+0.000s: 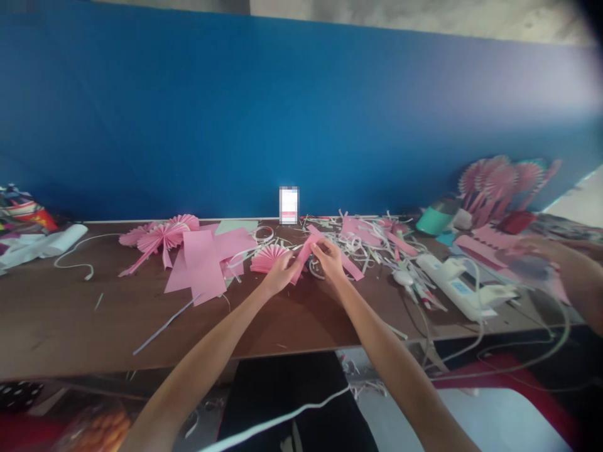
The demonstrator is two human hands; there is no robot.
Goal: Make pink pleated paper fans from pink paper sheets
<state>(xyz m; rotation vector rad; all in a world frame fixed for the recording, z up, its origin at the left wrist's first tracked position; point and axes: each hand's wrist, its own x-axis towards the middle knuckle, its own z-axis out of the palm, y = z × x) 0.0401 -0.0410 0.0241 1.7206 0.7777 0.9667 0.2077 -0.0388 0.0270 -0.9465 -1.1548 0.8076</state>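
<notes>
1. The left hand (281, 271) has its fingers closed on the lower part of a pink paper strip (304, 256); the right hand (328, 257) pinches the same strip higher up, between thumb and fingertips.
2. The strip lies between the two sets of fingertips, tilted up and away towards the right. This two-point grip probably keeps the limp paper taut and steady. The fingers cover parts of it, so I cannot tell how it is creased there.
3. A second pink length (352, 267) slants out from behind the right fingers; whether it joins the held strip, I cannot tell.
4. Just left of the left fingers, partly behind them, sits a pleated pink fan (267, 258), presumably kept within easy reach.
5. Farther left lie overlapping pink sheets (203, 263), likely stacked as stock, with pleated pink pieces (164, 235) beyond them.
6. Right of and beyond the right fingers, paper scraps (372, 250) heap up, seemingly pushed aside to leave working room.
7. Straight beyond the fingertips, a phone (289, 205) stands upright by the blue partition (282, 113), perhaps so its screen faces the person.
8. Well right of the fingers, a co-worker's hand (541, 250) is blurred; its grip is unclear.
</notes>
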